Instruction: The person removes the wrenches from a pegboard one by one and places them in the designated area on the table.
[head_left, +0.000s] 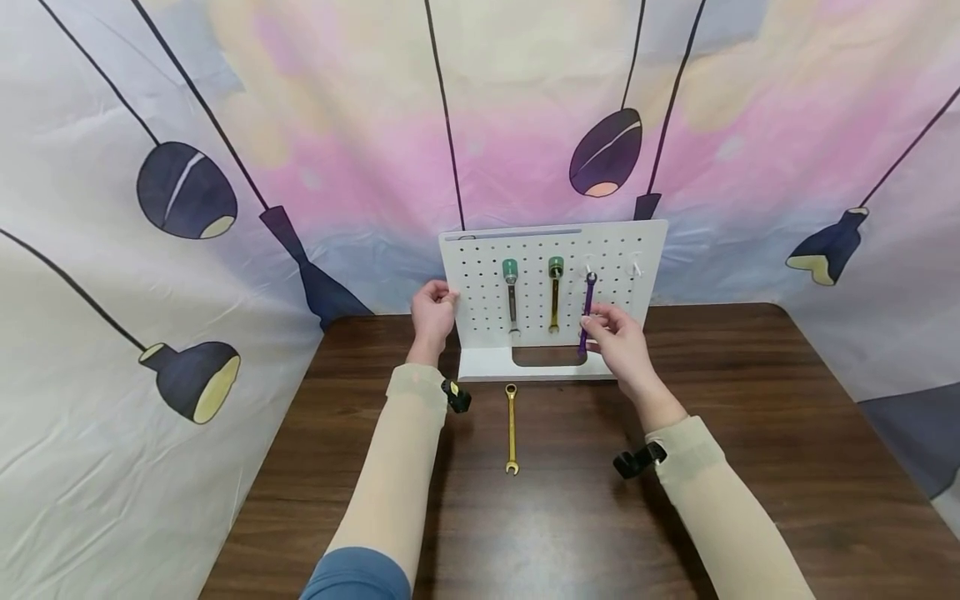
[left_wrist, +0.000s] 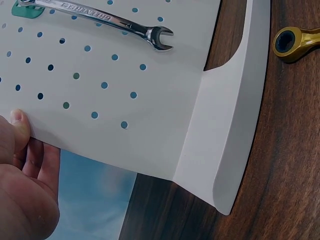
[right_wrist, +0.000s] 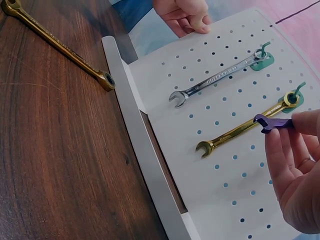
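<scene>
Between thumb and fingers my right hand [head_left: 617, 337] pinches a purple wrench [head_left: 587, 312], its ring end up beside a white hook [head_left: 588, 265]. The open end pokes out past the fingers in the right wrist view. My left hand [head_left: 435, 308] grips the left edge of the white pegboard [left_wrist: 100, 135], thumb on the front face and fingers behind. A silver wrench [right_wrist: 215, 80] and a gold wrench [right_wrist: 245, 127] hang by their ring ends from green hooks on the board. Another gold wrench [head_left: 512, 429] lies on the table in front of it.
A second white hook [head_left: 636, 268] sits at the board's upper right. The board's foot [head_left: 483, 365] has a cut-out and stands on the dark wooden table [head_left: 555, 500]. Behind hangs a cloth backdrop [head_left: 360, 125] printed with lamps.
</scene>
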